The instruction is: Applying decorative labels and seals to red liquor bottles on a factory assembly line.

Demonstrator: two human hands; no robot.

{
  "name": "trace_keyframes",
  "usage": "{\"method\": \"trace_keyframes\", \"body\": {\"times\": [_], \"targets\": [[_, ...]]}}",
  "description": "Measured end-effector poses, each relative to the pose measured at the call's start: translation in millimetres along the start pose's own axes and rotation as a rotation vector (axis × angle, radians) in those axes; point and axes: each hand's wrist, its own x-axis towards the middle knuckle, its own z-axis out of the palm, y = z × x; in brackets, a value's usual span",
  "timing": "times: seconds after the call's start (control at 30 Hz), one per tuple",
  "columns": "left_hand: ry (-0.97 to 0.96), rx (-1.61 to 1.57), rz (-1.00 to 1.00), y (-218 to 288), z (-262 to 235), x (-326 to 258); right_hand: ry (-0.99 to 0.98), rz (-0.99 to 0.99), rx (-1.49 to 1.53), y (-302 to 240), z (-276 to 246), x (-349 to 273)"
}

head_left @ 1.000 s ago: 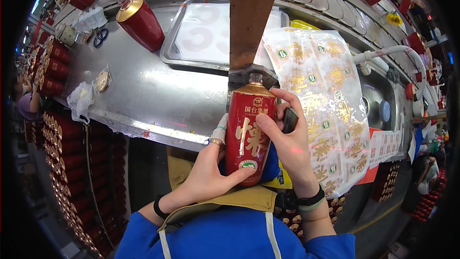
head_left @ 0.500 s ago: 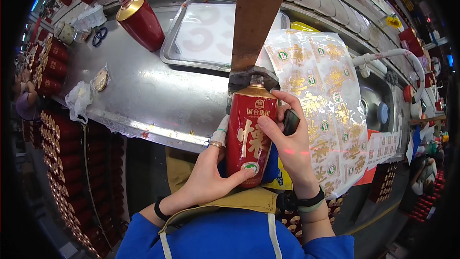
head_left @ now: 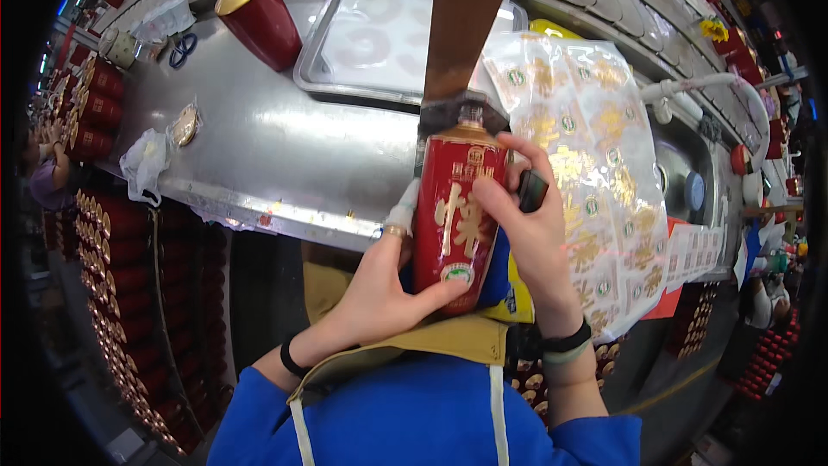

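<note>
A red bottle (head_left: 448, 224) with a gold shoulder and clear neck stands nearly upright in front of me, its gold lettering facing up toward me. My left hand (head_left: 379, 285) is closed on its lower left side, the thumb pressing by a round green-and-white emblem near the base. White wrapping covers one left fingertip. My right hand (head_left: 526, 224) grips the upper right side, thumb on the front and index finger at the shoulder. Tucked in that same hand is a small dark object (head_left: 532, 191) whose kind I cannot make out.
A clear sheet of gold-and-green decals (head_left: 595, 181) hangs over the right bench edge. Behind are a metal tray (head_left: 315, 78) with white sheets, a brown post (head_left: 466, 26) and another red bottle (head_left: 263, 22). Scissors (head_left: 183, 50) lie left; a sink (head_left: 681, 164) stands right.
The whole view has shifted a little, so the bench and bottle sit higher in the picture. Both hands keep the same hold on the bottle.
</note>
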Motion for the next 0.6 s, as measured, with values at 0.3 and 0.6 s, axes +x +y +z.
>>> {"method": "trace_keyframes", "body": {"times": [0.3, 0.6], "targets": [[0.048, -0.406, -0.062, 5, -7, 6, -0.037, 0.007, 0.067, -12, -2, 10], [0.008, -0.262, 0.018, -12, -3, -2, -0.082, -0.080, -0.020, -3, -2, 7]]}}
